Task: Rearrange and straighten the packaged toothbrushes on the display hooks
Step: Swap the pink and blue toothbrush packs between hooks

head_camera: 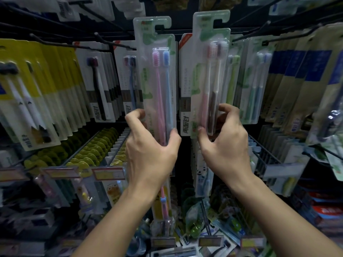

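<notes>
A clear plastic blister pack with a pink and a blue toothbrush (157,76) is gripped at its lower end by the left hand (150,145), thumb and curled fingers pinching its edges. Just beside it, a similar pack with pink and brown toothbrushes (210,71) is pinched likewise by the right hand (224,143). Both packs are held upright before black wire display hooks (104,38) (rows of hanging packs behind).

You are looking at a dim, murky picture: the rack's gaps fall into black, the packets (156,75) show soft glare on their plastic, and the edges bend and smear with blur.
</notes>
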Demonstrator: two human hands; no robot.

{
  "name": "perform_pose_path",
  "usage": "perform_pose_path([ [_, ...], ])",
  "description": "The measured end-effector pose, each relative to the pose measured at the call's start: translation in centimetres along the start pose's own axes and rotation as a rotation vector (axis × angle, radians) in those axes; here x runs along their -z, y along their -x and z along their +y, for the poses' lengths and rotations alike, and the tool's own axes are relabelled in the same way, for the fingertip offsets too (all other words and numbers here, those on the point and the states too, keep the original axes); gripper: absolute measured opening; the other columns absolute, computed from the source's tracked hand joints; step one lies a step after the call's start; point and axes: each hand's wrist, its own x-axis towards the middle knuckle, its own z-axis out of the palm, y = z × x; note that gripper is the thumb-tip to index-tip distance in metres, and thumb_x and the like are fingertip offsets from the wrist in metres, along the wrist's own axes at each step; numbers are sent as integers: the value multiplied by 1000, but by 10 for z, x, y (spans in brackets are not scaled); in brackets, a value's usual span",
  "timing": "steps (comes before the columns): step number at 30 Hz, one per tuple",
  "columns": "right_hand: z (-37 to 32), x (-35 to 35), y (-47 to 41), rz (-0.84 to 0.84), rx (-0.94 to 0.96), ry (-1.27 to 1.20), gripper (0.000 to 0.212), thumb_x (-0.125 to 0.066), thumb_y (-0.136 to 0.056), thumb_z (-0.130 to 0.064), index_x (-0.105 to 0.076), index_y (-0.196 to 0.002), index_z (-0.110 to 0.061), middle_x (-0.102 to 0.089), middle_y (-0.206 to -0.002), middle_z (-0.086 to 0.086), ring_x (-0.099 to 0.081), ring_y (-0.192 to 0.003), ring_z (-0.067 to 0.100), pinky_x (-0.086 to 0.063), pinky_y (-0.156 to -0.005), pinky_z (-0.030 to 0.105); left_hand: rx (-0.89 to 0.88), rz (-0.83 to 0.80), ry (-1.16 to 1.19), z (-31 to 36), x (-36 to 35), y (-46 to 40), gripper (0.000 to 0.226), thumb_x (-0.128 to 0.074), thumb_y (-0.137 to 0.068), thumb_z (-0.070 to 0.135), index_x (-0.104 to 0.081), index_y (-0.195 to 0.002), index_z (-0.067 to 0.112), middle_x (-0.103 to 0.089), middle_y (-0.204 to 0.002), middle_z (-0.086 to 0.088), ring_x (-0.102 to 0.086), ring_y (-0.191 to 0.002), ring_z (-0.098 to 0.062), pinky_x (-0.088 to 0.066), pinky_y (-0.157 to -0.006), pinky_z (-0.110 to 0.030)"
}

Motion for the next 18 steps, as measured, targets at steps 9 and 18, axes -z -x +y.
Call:
perform_pose_path([
  [9, 4, 6, -3, 42, 3, -47, 57, -75, -91, -32, -44, -137, -16, -64, -106, -3, -65, -90, 13, -54, -79, 29, -29, 17, 37, 7, -8, 3, 67, -83, -83, 41, -40, -130, 20, -65, -88, 9, -66, -71, -8, -54, -59, -28],
  [18, 18, 22, -6, 63, 5, -35, 55, -75, -92, -28, -46, -136, -13, -64, -108, 0, -66, -92, 14, -52, -81, 21, -57, -1, 67, 23, -25, 11, 65, -84, -84, 38, -42, -128, 16, -52, -81, 14, -55, -63, -3, -36, -57, -11],
])
